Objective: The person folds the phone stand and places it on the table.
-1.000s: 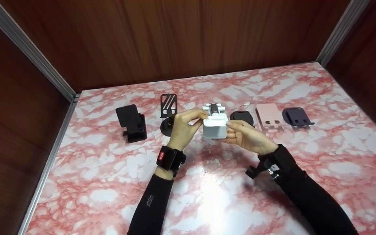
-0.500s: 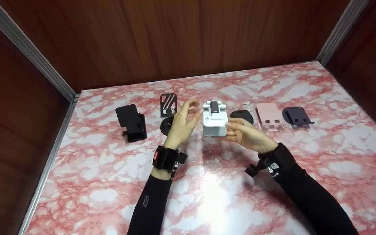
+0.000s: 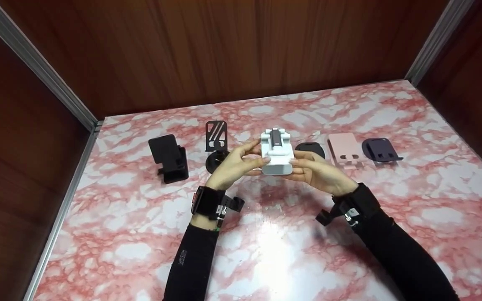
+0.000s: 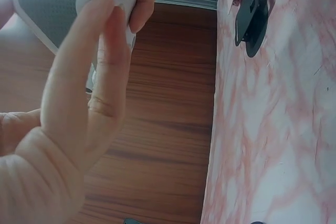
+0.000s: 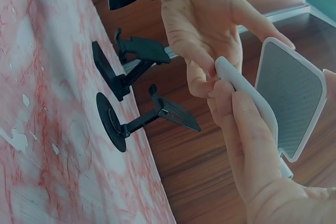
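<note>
A white folding phone stand is held up over the table between both hands, with a dark strip along its hinged arm. On its left edge, my left hand grips it with the thumb on the near face and the fingers behind. My right hand holds the right edge in the same manner, thumb in front. A grey textured pad covers one plate of the stand in the right wrist view. Left fingers reach the white base's edge in the left wrist view, close to the right hand's fingertips.
Behind the hands stand several other phone stands: a bulky black one, a black slotted one with a round base, a dark one partly hidden by the right hand, a pink one and a dark purple one. Wooden panels enclose the table.
My left hand let go of the stand's upper left part, drew off to the left, then took hold of its left edge. The stand has tilted, showing less of its front lip.
</note>
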